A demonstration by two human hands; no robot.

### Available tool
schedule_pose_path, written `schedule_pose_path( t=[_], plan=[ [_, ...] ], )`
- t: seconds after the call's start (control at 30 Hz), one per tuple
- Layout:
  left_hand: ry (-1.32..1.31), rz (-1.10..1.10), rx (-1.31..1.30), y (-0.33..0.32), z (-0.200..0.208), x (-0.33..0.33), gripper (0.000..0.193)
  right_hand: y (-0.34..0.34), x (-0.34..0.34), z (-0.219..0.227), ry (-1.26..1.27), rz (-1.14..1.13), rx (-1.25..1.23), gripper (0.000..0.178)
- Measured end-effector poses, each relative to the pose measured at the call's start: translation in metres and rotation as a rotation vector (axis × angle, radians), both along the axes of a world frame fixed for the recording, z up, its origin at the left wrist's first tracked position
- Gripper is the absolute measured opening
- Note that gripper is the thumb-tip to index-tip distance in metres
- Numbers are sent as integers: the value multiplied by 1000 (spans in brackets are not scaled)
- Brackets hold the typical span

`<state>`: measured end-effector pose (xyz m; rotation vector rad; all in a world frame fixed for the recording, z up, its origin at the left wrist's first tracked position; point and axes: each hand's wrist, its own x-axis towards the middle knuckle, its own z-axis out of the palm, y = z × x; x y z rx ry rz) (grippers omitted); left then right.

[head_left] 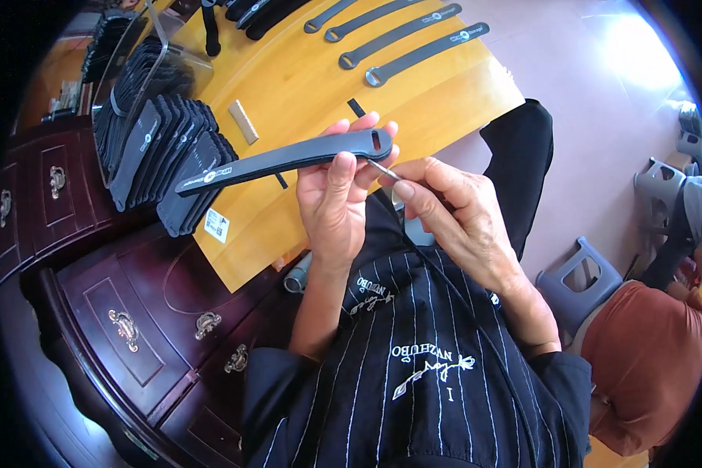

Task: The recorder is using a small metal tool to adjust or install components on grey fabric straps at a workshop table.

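My left hand (pixel 334 207) grips a dark grey strap (pixel 281 157) from below, thumb on its near edge. The strap looks layered, as if several lie together, and it has a slot in its rounded right end. Between the thumb and forefinger of my right hand (pixel 464 222) is pinched a thin metal tool (pixel 384 169). Its tip meets the strap's edge just below the slotted end; whether it enters between layers I cannot tell. Several similar straps (pixel 429 56) lie side by side along the far table edge.
Bundles of black straps (pixel 156 140) stand at the left beside a clear plastic holder (pixel 164 51). On the yellow table (pixel 288 86) lie a beige strip (pixel 243 122) and a white label (pixel 217 225). Dark wooden drawers (pixel 93 312) flank it. Right: a grey stool (pixel 581 281), a person in brown (pixel 647 359).
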<state>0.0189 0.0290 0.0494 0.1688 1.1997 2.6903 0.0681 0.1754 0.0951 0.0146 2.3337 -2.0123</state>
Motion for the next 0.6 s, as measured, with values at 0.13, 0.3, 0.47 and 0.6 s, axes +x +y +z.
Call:
schedule_pose_path(
  t=[0.13,0.3,0.47,0.6],
  plan=[
    [44,-13,-55,3,-5,2,32,-3,1,-7,32,-47,-3,19],
    [114,7,-106,3,-5,6,35,0,3,-4,-20,-21,2,20],
    [122,26,-100,2,-7,6,36,-1,2,-12,70,-14,66,21],
    [131,38,-100,1,-5,3,33,-3,-2,-14,83,-18,28,22]
  ],
)
